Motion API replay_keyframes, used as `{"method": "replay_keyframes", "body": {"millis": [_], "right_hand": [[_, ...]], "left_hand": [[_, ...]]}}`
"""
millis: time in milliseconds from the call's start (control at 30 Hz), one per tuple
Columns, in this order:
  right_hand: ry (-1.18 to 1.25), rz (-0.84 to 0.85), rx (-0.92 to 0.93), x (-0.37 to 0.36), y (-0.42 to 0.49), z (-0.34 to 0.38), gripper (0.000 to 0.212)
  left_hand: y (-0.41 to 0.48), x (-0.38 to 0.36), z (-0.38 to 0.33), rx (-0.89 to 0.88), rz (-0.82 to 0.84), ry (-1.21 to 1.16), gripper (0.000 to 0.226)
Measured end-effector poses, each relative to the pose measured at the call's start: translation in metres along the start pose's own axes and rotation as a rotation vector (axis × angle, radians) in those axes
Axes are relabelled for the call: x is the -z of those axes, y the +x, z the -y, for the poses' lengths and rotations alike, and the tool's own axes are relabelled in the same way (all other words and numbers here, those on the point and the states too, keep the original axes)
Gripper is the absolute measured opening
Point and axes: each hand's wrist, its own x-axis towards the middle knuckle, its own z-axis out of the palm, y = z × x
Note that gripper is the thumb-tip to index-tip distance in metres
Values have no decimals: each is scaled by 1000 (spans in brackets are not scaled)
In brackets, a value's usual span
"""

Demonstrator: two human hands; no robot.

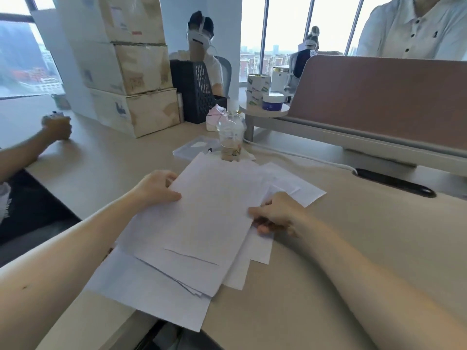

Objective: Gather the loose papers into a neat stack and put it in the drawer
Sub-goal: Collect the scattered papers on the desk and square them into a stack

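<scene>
Thin white papers [202,223] lie fanned in a loose, crooked pile on the smooth beige desk [379,223], and the nearest sheet hangs over its front edge. Faint print on them is too blurred to read. The left hand [156,188] pinches the pile's left edge, thumb on top, fingers [168,176] curled behind the top sheet. The right hand [275,213] pinches the right edge, thumb flat on the paper, fingers [262,228] tucked under. Just beyond stands a clear plastic cup [230,137] with a domed lid and an unreadable label, beside a glossy clear sleeve [194,147]. A white cable [303,157] runs past it. Farther back are stacked, taped cardboard boxes [136,79], a black perforated file holder [194,92] and a brown felt-like partition [379,97].
</scene>
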Motion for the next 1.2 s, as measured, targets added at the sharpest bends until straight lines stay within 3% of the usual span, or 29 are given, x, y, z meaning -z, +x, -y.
{"method": "replay_keyframes", "body": {"millis": [133, 233, 367, 467, 633, 767, 900, 1000, 1100, 1200], "right_hand": [[-396, -308, 102, 39, 30, 2, 44], [-559, -343, 121, 59, 50, 2, 59], [-673, -295, 27, 77, 78, -3, 86], [-677, -288, -24, 86, 94, -8, 90], [-662, -329, -42, 103, 109, -12, 101], [-706, -303, -55, 125, 120, -20, 121], [-671, -234, 20, 136, 104, -15, 79], [-515, -113, 11, 143, 95, -11, 95], [-366, 20, -74, 147, 87, -10, 66], [-337, 100, -105, 147, 80, -13, 81]], "left_hand": [[-1, -1, 13, 94, -20, 171, 84], [-2, 0, 16, 124, 6, 212, 100], [-1, -2, 12, 99, 61, 187, 60], [1, -10, 3, 74, 98, 131, 40], [11, -28, -11, -20, 146, 51, 37], [22, -42, -21, -91, 168, 41, 39], [35, -55, -30, -108, 184, 134, 48], [41, -63, -37, -119, 195, 164, 68], [41, -71, -46, -125, 211, 181, 78], [41, -73, -52, -71, 201, 185, 85]]}}
